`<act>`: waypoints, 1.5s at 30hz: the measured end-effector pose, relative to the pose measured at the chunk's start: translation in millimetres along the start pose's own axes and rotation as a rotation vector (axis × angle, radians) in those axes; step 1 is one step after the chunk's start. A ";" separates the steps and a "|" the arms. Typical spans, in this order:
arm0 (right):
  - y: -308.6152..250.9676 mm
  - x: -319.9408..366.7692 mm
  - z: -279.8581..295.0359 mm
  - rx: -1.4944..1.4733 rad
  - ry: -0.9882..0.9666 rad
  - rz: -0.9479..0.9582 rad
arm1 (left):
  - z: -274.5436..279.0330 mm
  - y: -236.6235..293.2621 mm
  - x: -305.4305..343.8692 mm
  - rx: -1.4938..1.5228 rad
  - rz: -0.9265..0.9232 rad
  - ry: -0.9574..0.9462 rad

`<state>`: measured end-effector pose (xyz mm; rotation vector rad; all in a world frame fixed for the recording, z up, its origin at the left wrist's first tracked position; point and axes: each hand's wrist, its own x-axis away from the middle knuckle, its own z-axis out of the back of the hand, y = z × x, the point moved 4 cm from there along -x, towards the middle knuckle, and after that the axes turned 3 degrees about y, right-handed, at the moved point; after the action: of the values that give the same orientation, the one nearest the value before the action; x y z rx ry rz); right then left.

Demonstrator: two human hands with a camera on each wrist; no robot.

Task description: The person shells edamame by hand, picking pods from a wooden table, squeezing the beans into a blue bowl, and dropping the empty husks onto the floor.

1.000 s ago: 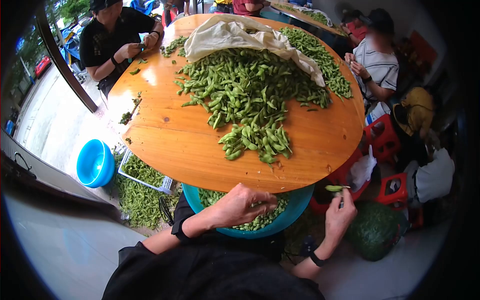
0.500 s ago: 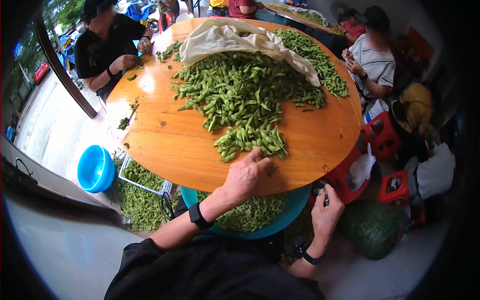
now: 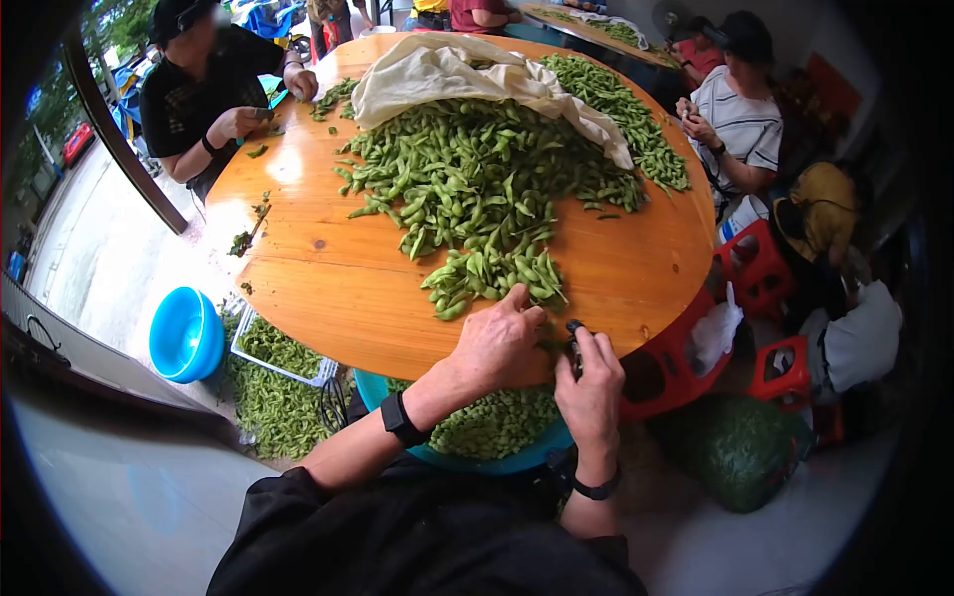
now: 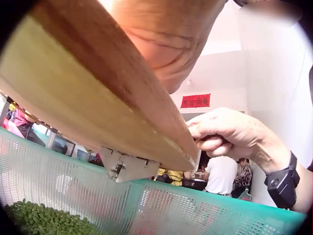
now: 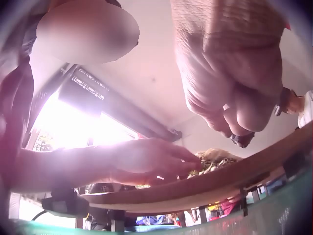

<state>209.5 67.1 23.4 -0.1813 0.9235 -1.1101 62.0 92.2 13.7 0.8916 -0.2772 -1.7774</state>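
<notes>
My left hand [image 3: 497, 343] rests at the table's near edge beside the small front heap of green edamame pods [image 3: 487, 278]. Its fingers pinch a pod [image 3: 547, 340], partly hidden beneath them. Close by on its right, my right hand [image 3: 592, 382] grips a small dark tool [image 3: 573, 328]; its kind is not clear. In the right wrist view the tool's dark end [image 5: 243, 140] pokes out below the curled fingers. Shelled green beans [image 3: 497, 422] lie in a teal perforated basket [image 4: 234, 205] below the table edge.
A large pod pile under pale cloth [image 3: 437, 84] covers the middle of the round wooden table [image 3: 318, 288]. A blue basin [image 3: 187, 336] and floor pods [image 3: 283, 407] lie left; red stools [image 3: 681, 363] and a dark green sack [image 3: 735, 452] right. People sit across.
My left hand has moved from over the basket up to the front heap. My right hand has come in from the right toward it; the pod it held earlier no longer shows there.
</notes>
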 end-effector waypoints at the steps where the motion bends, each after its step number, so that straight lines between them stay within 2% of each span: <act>1: 3.6 0.9 -1.7 0.002 0.000 -0.001 | -1.8 0.0 0.5 -0.072 0.045 -0.037; 3: 6.7 1.8 -3.1 0.018 -0.005 0.002 | -3.5 -2.6 3.0 -0.065 0.039 -0.017; 5: 11.5 0.7 0.0 0.032 -0.009 0.014 | 3.5 -8.0 5.2 0.098 -0.004 0.186; 6: 12.8 -1.2 3.9 0.089 -0.013 -0.012 | 9.2 -7.3 4.9 0.098 -0.005 0.185; 8: 14.4 -3.7 10.0 0.152 0.049 -0.019 | 18.5 -8.1 5.8 0.369 0.135 0.073; 9: 11.0 -3.6 11.6 0.153 0.047 -0.019 | 24.3 -4.1 7.5 0.370 0.136 0.073; 11: -0.2 -3.1 18.8 -0.006 0.096 -0.090 | 24.3 -3.4 15.0 0.553 0.324 -0.070; 13: -12.4 -0.7 20.3 -0.011 0.100 -0.032 | 16.4 -8.9 25.0 0.640 0.305 -0.055; 15: -18.8 7.7 11.6 -0.385 -0.051 -0.185 | 15.8 -6.7 31.9 0.730 0.281 -0.039; 17: -22.4 12.0 7.3 -0.411 -0.081 -0.200 | 15.1 -2.6 40.9 1.034 0.538 -0.147; 25: -25.7 16.0 4.0 -0.385 -0.103 -0.090 | 22.1 -1.9 48.9 0.916 0.582 -0.203; 27: -24.0 16.0 4.8 -0.400 -0.092 -0.073 | 17.1 -3.7 53.3 1.205 0.717 -0.256; 29: -18.6 17.3 1.0 -0.723 -0.212 -0.264 | 20.5 -5.5 54.9 1.300 0.751 -0.301; 30: -16.2 18.2 2.0 -0.723 -0.213 -0.264 | 20.7 -4.6 55.8 1.394 0.783 -0.345; 32: -8.1 28.4 -8.7 -1.385 -0.327 -0.625 | 17.9 -4.9 57.6 1.498 0.799 -0.372; 33: -5.4 30.8 -11.1 -1.385 -0.327 -0.625 | 15.4 -4.0 58.8 1.603 0.813 -0.402; 34: -1.9 33.5 -14.4 -1.436 -0.313 -0.665 | 12.9 -3.9 60.2 1.603 0.814 -0.402; 36: -2.8 34.9 -15.5 -1.486 -0.304 -0.708 | 9.8 -3.7 62.2 1.378 0.709 -0.314; 37: -7.0 33.5 -12.2 -1.338 -0.281 -0.648 | 5.7 0.5 64.7 1.377 0.712 -0.312; 38: -11.1 32.4 -9.3 -1.190 -0.256 -0.587 | 11.8 3.0 61.8 1.038 0.500 -0.085; 39: -15.9 33.7 -10.1 -1.190 -0.256 -0.587 | 21.7 8.7 59.5 0.690 0.286 0.126; 40: -18.4 35.5 -8.6 -1.030 -0.187 -0.566 | 34.2 19.0 57.1 0.424 0.177 0.230; 41: -18.9 36.9 -5.9 -0.868 -0.120 -0.543 | 33.0 19.4 58.0 0.425 0.178 0.230; 42: -19.3 35.6 -3.3 -0.563 -0.056 -0.357 | 33.2 23.9 60.1 0.290 0.073 0.243; 43: -21.6 35.2 -4.3 -0.564 -0.057 -0.356 | 32.5 28.0 62.6 0.153 -0.031 0.255; 45: -41.2 31.5 0.6 -0.230 0.071 0.007 | 27.5 25.2 63.5 0.237 -0.023 0.209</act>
<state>185.6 21.4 29.2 -0.3280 1.1145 -1.0075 52.2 19.5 19.6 1.2452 -0.3475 -1.6777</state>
